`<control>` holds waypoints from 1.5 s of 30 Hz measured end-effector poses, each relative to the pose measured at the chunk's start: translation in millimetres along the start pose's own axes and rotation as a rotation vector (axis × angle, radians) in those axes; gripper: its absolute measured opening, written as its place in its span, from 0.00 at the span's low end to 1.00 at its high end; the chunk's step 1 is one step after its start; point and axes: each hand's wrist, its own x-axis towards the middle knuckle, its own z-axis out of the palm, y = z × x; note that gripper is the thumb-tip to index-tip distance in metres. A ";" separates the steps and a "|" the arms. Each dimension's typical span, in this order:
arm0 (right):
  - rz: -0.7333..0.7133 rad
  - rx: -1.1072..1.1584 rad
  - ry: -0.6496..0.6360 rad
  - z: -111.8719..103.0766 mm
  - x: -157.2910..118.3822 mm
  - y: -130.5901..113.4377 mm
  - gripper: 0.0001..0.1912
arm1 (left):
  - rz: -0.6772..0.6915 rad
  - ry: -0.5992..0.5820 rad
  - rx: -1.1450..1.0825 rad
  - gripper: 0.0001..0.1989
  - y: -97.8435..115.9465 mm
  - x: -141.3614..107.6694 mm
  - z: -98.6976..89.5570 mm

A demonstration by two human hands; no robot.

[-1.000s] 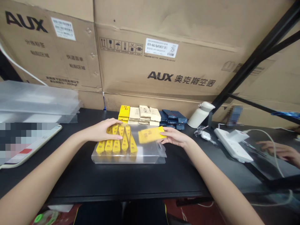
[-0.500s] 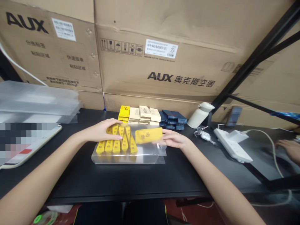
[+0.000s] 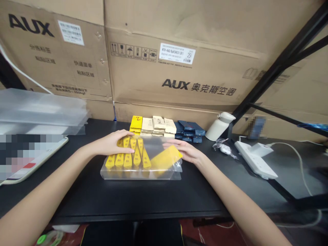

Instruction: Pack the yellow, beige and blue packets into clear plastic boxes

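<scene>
A clear plastic bag (image 3: 120, 174) lies on the black desk with several yellow packets (image 3: 128, 159) standing in a leaning row in its left part. My left hand (image 3: 112, 143) is closed over the bag's upper left side, its thumb in front of the packets and its other fingertips partly hidden. In the right part of the bag a single yellow packet (image 3: 166, 159) leans at a slant, its upper right corner near the bag's right end. My right hand (image 3: 186, 150) is at that end, fingers stretched out behind the slanted packet's upper edge.
Behind the bag stand stacks of yellow packets (image 3: 135, 124), cream packets (image 3: 159, 126) and dark blue packets (image 3: 191, 130). To the right are a white bottle (image 3: 219, 126), keys (image 3: 224, 148) and a power strip (image 3: 255, 160). Plastic bags (image 3: 41, 109) and a tablet-like device (image 3: 56, 147) lie left.
The single yellow packet has gone from nearly level to slanted, its left end lower in the bag. My right hand's fingers have loosened and spread. My left hand has stayed in place.
</scene>
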 end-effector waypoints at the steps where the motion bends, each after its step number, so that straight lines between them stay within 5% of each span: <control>1: 0.001 -0.007 -0.017 -0.1 0.0 0.6 0.20 | -0.003 0.000 0.002 0.35 -0.2 0.2 0.1; 12: 0.088 -0.077 -0.170 0.2 -4.7 1.2 0.24 | 0.003 0.012 0.017 0.36 -1.4 1.4 1.3; 18: 0.135 -0.133 -0.188 -4.6 -5.5 2.8 0.16 | 0.002 0.004 0.007 0.36 -3.1 1.4 1.3; 32: 0.037 -0.166 0.247 3.7 1.1 2.5 0.18 | -0.008 0.004 0.006 0.37 -0.1 0.5 0.6; 38: -0.062 -0.356 0.412 7.7 7.9 12.6 0.17 | -0.003 0.004 0.017 0.36 0.2 0.3 0.7; 45: -0.115 -0.529 0.412 11.7 12.4 21.9 0.17 | -0.005 0.006 0.023 0.36 -3.7 1.1 2.2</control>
